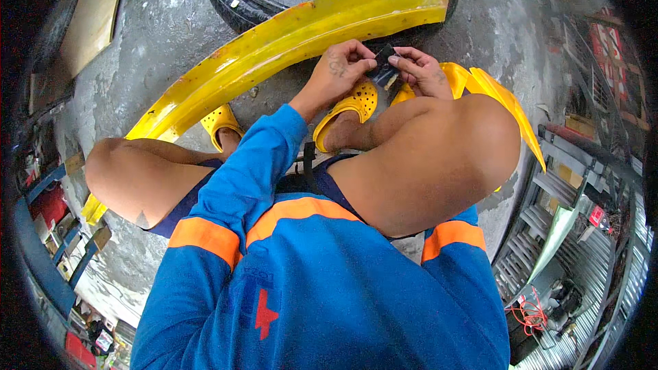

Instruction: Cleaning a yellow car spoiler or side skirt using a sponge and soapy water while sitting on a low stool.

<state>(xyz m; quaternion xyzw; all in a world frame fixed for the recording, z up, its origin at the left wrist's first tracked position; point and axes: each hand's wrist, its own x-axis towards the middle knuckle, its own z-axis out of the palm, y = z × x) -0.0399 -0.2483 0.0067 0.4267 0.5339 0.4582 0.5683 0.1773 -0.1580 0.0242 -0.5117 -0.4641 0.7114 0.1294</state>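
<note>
Between my knees, both hands pinch a small black sheet (386, 67) that looks like sandpaper, with a paler patch at its lower edge. My left hand (337, 72) grips its left side between thumb and fingers. On the other side, my right hand (423, 72) has thumb and fingertips closed on its upper right edge. Just beyond the hands, a long, curved, glossy yellow panel (295, 31) with small dark specks slants from far right to near left. Its far end rests over a black tyre (236, 10). Neither hand touches the panel.
More yellow panel pieces (504, 99) lie beside my right knee. My yellow clogs (353, 106) stand on the wet-looking grey concrete floor (164, 20). A metal rack (548, 205) and red cable (529, 314) are at right. A flat board (92, 17) leans at far left.
</note>
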